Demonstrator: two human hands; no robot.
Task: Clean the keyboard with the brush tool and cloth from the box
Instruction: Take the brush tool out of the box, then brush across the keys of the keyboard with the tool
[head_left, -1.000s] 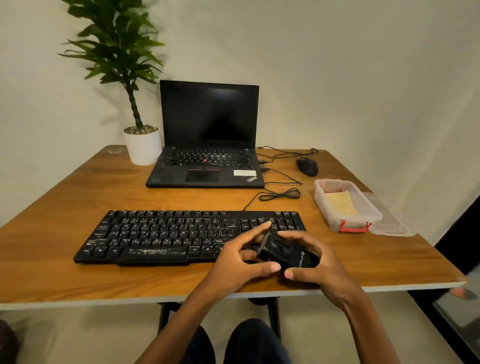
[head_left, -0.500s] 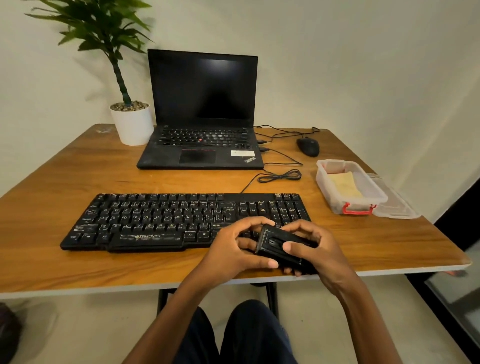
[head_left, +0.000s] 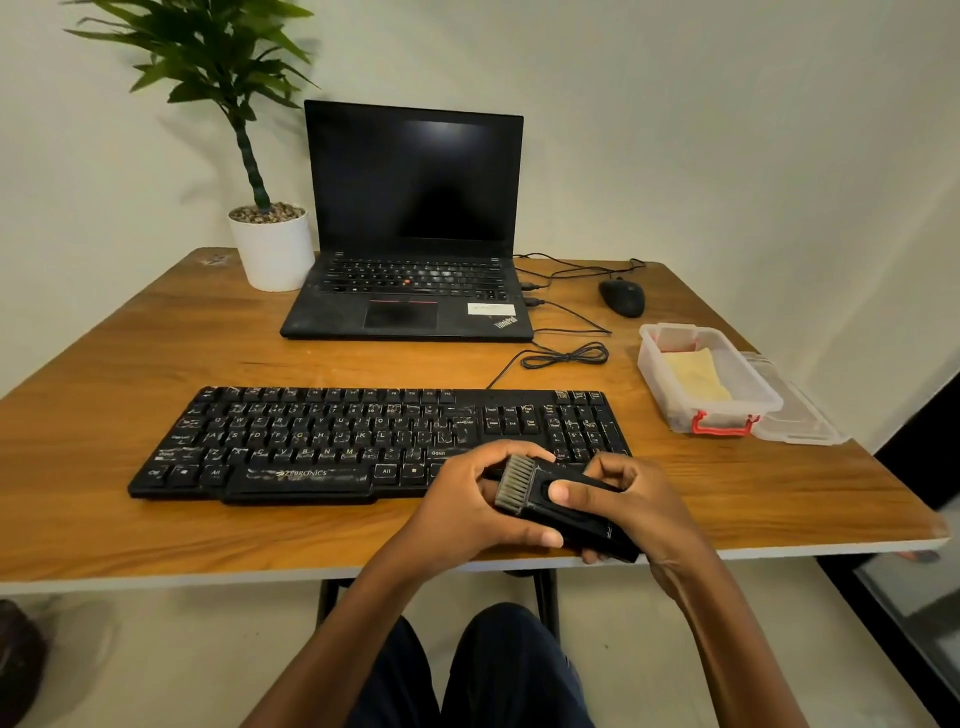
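1. Brush tool (head_left: 561, 506) sits in both my hands, just in front of the keyboard (head_left: 374, 441).
2. My right hand (head_left: 639, 509) wraps its black body; my left hand (head_left: 467, 504) steadies the bristle end.
3. It seems light and hard, with soft bristles, so I hold the body.
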